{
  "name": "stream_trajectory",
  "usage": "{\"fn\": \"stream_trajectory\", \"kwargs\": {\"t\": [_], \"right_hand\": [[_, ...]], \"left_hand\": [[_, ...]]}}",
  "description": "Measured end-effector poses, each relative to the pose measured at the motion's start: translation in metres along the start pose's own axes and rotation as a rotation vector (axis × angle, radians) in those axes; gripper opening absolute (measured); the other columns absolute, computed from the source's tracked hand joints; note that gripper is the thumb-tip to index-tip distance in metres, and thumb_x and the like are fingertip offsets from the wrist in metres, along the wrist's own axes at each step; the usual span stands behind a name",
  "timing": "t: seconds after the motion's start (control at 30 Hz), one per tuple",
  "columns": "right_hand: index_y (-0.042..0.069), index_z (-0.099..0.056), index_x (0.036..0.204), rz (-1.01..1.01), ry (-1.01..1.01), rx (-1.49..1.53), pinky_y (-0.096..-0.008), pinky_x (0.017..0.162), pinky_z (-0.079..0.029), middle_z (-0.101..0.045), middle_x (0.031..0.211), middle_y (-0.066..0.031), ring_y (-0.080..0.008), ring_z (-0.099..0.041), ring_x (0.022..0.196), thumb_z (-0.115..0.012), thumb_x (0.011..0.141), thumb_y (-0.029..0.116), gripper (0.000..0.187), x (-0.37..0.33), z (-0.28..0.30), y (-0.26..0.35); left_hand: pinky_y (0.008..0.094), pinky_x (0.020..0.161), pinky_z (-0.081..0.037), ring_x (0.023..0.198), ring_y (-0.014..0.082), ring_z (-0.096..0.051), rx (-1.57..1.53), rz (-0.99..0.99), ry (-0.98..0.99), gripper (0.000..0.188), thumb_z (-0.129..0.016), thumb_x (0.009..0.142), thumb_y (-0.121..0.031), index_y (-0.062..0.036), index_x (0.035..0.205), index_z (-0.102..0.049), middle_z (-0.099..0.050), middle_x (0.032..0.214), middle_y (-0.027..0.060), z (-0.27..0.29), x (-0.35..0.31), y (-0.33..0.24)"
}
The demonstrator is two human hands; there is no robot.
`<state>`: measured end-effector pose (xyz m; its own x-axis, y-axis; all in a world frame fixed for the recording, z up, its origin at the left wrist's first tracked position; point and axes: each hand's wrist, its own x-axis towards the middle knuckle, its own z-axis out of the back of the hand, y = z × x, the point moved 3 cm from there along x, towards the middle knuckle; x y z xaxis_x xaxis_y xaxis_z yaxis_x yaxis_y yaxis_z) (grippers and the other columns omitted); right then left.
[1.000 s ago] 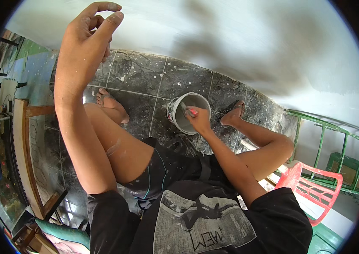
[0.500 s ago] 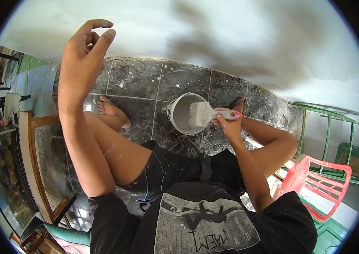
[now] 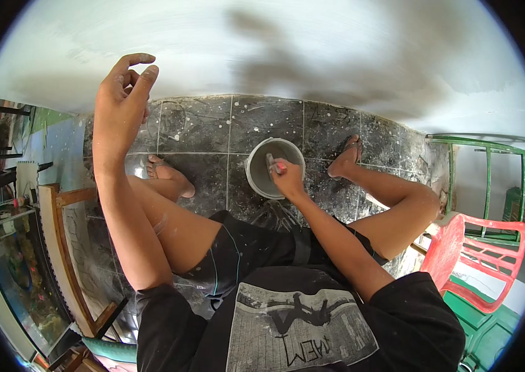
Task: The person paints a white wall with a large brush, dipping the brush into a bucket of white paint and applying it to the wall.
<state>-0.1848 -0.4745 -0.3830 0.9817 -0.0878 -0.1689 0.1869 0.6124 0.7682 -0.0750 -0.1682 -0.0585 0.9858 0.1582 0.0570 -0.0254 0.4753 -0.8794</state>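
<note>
Between my feet a white bucket (image 3: 251, 180) stands on the dark tiled floor, its inside greyish white. My right hand (image 3: 288, 180) is at the bucket's mouth, closed round the handle of a paintbrush (image 3: 280, 167) with a red patch on its grip. Most of the brush, bristles included, is hidden by the hand and the bucket. My left hand (image 3: 127, 90) is raised at the left, in front of the white wall. Its fingers are curled, with a gap between forefinger and thumb, and nothing shows in it; pale specks mark the fingertips.
A white wall (image 3: 188, 56) rises beyond the paint-spattered floor (image 3: 203, 180). At the right are a red plastic chair (image 3: 445, 254) and a green metal frame (image 3: 488, 186). At the left stand a wooden frame (image 3: 58, 248) and a glass tank (image 3: 24, 273).
My right hand has moved left, taking the paintbrush from above the bucket's rim down into its mouth. The left hand stays raised in nearly the same pose.
</note>
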Motion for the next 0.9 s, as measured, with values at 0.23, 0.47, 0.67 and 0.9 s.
{"fn": "stream_trajectory", "kwargs": {"t": [0.23, 0.47, 0.67, 0.9], "right_hand": [[0.009, -0.070, 0.099, 0.073, 0.037, -0.075, -0.0398, 0.069, -0.053, -0.067, 0.081, -0.0213, -0.0348, -0.068, 0.077, -0.069, 0.078, 0.014, 0.022, 0.002, 0.024, 0.036], [-0.002, -0.068, 0.103, -0.045, 0.006, 0.281, -0.0269, 0.062, -0.054, -0.071, 0.090, -0.0067, -0.0142, -0.068, 0.074, -0.064, 0.087, 0.005, 0.017, -0.030, 0.121, 0.074], [-0.005, -0.060, 0.114, -0.360, -0.060, 0.612, -0.0242, 0.062, -0.057, -0.069, 0.096, -0.0129, -0.0173, -0.070, 0.083, -0.061, 0.093, 0.010, 0.026, -0.044, 0.136, 0.049], [-0.006, -0.059, 0.114, -0.377, -0.157, 0.697, -0.0257, 0.065, -0.057, -0.067, 0.097, -0.0133, -0.0177, -0.070, 0.083, -0.060, 0.094, 0.008, 0.024, -0.064, 0.119, 0.045]], "left_hand": [[0.0218, 0.045, -0.032, 0.051, 0.0036, -0.041, 0.044, 0.012, -0.016, 0.027, -0.060, 0.093, -0.020, -0.0018, 0.112, -0.064, -0.045, 0.061, -0.0027, 0.014, -0.005, 0.012], [0.0205, 0.047, -0.031, 0.054, 0.0027, -0.039, 0.046, -0.058, -0.014, 0.027, -0.057, 0.096, -0.020, -0.0034, 0.116, -0.063, -0.042, 0.063, -0.0045, 0.022, -0.005, 0.007], [0.0212, 0.048, -0.031, 0.053, 0.0030, -0.038, 0.023, -0.081, -0.018, 0.026, -0.061, 0.093, -0.023, -0.0020, 0.109, -0.065, -0.042, 0.061, -0.0038, 0.012, -0.003, 0.000], [0.0211, 0.047, -0.032, 0.052, 0.0032, -0.039, 0.052, -0.048, 0.000, 0.027, -0.061, 0.093, -0.023, -0.0018, 0.109, -0.065, -0.043, 0.060, -0.0037, 0.007, -0.001, 0.004]]}}
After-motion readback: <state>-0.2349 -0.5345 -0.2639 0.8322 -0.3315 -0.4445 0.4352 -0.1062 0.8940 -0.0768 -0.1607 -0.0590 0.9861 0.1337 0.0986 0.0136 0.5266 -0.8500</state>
